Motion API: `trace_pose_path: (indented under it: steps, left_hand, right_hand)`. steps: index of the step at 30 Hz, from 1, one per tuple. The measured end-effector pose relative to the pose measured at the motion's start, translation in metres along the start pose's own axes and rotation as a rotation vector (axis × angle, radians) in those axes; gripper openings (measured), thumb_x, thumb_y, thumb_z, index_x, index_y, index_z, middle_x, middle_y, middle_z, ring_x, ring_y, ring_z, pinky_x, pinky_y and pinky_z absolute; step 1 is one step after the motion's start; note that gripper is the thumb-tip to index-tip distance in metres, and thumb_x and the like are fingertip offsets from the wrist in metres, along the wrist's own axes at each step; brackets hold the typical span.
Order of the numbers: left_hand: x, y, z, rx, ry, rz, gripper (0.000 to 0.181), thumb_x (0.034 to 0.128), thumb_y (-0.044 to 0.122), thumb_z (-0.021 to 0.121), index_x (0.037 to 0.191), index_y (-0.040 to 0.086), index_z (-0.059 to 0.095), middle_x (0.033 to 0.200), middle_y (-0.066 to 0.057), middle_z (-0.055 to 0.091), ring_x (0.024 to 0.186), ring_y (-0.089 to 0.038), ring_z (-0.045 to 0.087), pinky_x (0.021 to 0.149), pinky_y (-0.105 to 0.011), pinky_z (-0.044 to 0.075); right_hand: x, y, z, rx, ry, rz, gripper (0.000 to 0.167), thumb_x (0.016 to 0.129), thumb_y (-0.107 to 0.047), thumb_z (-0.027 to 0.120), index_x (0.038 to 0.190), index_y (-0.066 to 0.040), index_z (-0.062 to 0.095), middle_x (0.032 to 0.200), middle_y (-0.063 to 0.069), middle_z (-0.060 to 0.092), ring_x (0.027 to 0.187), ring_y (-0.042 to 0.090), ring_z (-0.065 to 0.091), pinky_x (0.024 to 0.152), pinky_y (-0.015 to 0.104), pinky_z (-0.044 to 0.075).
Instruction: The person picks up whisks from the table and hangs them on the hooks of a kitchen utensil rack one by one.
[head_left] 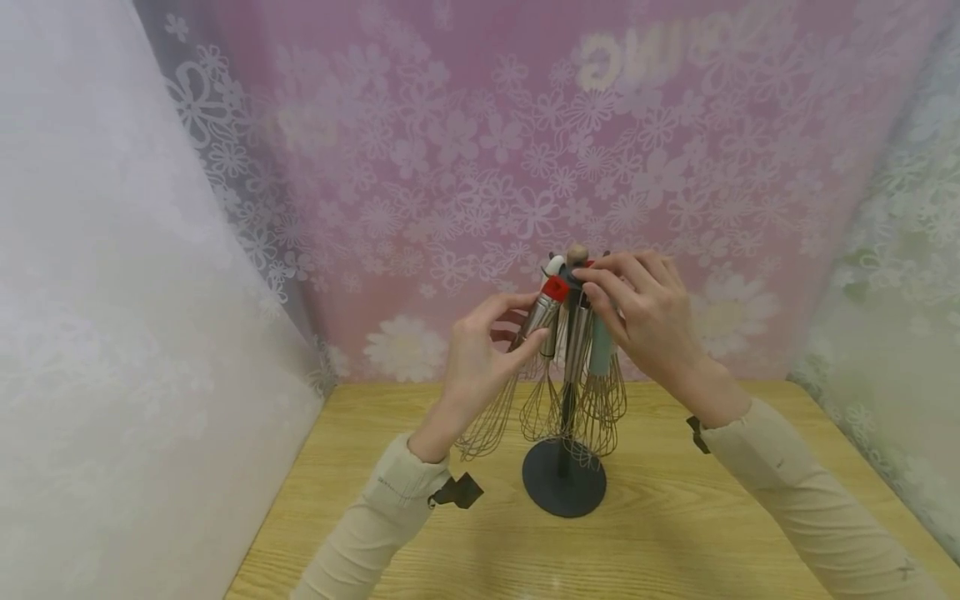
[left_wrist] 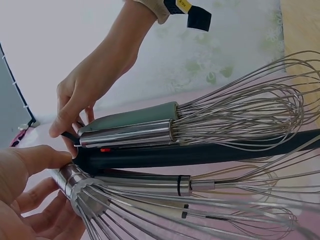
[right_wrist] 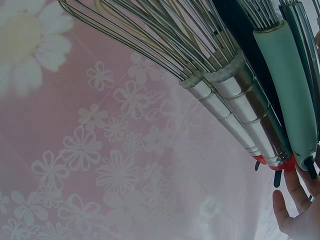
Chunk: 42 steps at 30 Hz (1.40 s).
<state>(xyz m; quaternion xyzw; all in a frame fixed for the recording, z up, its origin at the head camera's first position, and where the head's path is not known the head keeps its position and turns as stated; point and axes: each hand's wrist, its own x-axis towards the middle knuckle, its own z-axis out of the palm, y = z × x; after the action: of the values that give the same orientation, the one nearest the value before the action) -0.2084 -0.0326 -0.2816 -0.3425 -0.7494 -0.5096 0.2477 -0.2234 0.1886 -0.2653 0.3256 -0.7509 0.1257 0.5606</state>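
My left hand (head_left: 483, 358) grips the silver handle of a red-tipped wire whisk (head_left: 556, 289), tilted with its wires pointing down and left. That whisk is beside the top of a black whisk stand (head_left: 564, 483); whether its end is on a hook cannot be told. At the stand's top, my right hand (head_left: 648, 308) pinches around a black hook near the wooden knob (head_left: 577, 254). Several other whisks hang round the post, among them a green-handled whisk (right_wrist: 290, 90), a plain metal-handled whisk (left_wrist: 127, 134) and another red-tipped whisk (right_wrist: 252, 110).
The stand's round base rests on a light wood table (head_left: 675, 533). Behind it hangs a pink flowered backdrop (head_left: 450, 167), with a pale curtain (head_left: 112, 292) at the left and another at the right. Hanging wires crowd the space round the post.
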Motion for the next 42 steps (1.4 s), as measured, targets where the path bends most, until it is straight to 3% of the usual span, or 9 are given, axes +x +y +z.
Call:
trace_pose_path:
  steps: [12, 23, 42]
  left_hand:
    - [0.000, -0.004, 0.005, 0.024, -0.061, -0.067, 0.035, 0.0896, 0.011, 0.079, 0.122, 0.005, 0.068, 0.108, -0.008, 0.072, 0.093, -0.021, 0.071, 0.078, -0.026, 0.061]
    - [-0.002, -0.012, 0.018, -0.032, -0.017, -0.049, 0.034, 0.0891, 0.011, 0.079, 0.119, 0.005, 0.066, 0.109, -0.010, 0.072, 0.094, -0.022, 0.072, 0.077, -0.021, 0.060]
    - [-0.005, -0.029, 0.038, -0.121, 0.073, 0.025, 0.043, 0.0864, 0.014, 0.082, 0.125, 0.006, 0.064, 0.117, -0.009, 0.068, 0.099, -0.021, 0.070, 0.081, -0.024, 0.060]
  right_hand:
    - [0.000, -0.001, -0.001, -0.005, -0.007, -0.005, 0.050, 0.110, -0.038, 0.042, 0.106, -0.002, 0.077, 0.100, 0.016, 0.069, 0.091, 0.037, 0.056, 0.077, 0.051, 0.044]
    - [0.000, -0.001, -0.002, -0.001, -0.009, -0.005, 0.048, 0.110, -0.038, 0.043, 0.107, -0.003, 0.077, 0.101, 0.016, 0.068, 0.092, 0.037, 0.056, 0.078, 0.052, 0.044]
    - [-0.001, 0.000, 0.000, 0.008, 0.002, 0.003, 0.047, 0.110, -0.037, 0.044, 0.108, -0.003, 0.077, 0.101, 0.016, 0.069, 0.090, 0.037, 0.056, 0.078, 0.051, 0.043]
